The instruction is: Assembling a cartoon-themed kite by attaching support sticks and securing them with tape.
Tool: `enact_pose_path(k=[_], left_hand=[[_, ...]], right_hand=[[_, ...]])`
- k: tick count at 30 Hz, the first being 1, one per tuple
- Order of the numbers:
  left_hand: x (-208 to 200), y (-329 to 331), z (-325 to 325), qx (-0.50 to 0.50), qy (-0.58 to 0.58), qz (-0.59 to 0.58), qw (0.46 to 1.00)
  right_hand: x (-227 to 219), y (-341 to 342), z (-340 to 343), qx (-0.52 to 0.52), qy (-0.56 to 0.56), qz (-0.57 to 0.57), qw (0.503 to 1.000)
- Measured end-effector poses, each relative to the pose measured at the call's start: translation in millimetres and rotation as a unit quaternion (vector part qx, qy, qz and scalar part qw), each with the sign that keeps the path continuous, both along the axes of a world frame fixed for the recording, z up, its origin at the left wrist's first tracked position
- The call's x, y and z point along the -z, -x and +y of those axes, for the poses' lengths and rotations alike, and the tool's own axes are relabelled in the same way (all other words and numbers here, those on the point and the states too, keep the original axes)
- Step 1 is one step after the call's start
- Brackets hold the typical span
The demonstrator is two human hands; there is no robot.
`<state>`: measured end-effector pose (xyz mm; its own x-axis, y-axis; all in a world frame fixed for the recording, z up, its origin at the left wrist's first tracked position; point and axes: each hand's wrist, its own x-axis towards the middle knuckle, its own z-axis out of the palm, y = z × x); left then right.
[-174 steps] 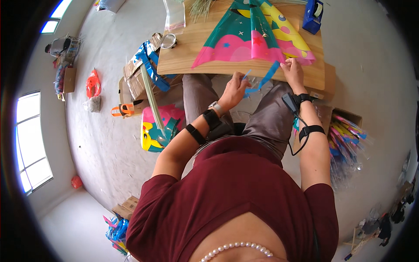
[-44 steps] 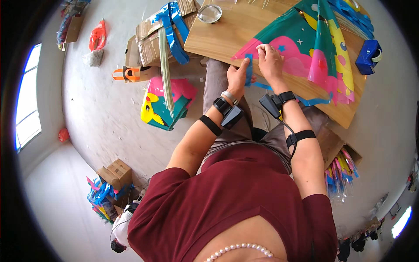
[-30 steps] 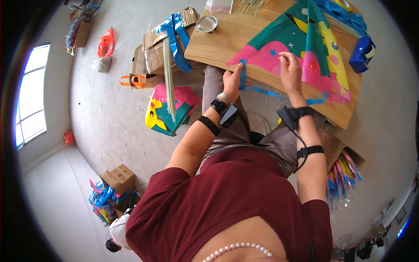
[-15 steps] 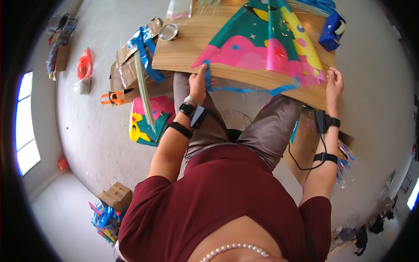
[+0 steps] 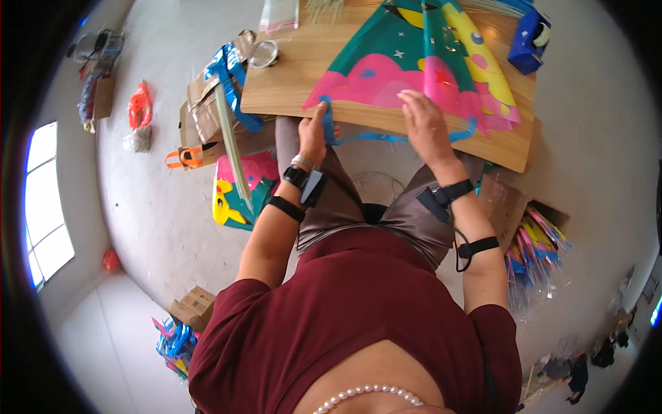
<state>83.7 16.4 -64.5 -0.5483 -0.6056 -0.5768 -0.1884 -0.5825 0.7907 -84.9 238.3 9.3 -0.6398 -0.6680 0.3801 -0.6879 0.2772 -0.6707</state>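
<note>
Head view: left hand [image 5: 314, 140] pinching the blue ribbon [image 5: 376, 136] below the kite [image 5: 376, 77], right hand [image 5: 427, 129] loosely parted, seemingly empty, at the kite's lower edge; keeping the ribbon untwisted seems wise.

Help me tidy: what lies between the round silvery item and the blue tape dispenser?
In the head view, a colourful plastic sheet, with wooden table showing either side.
</note>
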Motion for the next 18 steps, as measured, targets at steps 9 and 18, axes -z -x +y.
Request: enact_pose_path(k=[9,18], left_hand=[[-2.6,3.3,6.5,-0.029,0.016,-0.028,0.999],[-10.7,6.1,10.5,-0.047,0.010,-0.001,0.999]], right_hand=[[21.8,-46.4,-73.5,-0.102,-0.141,0.126,0.977],[49.5,-63.1,-87.4,-0.106,-0.211,0.141,0.961]])
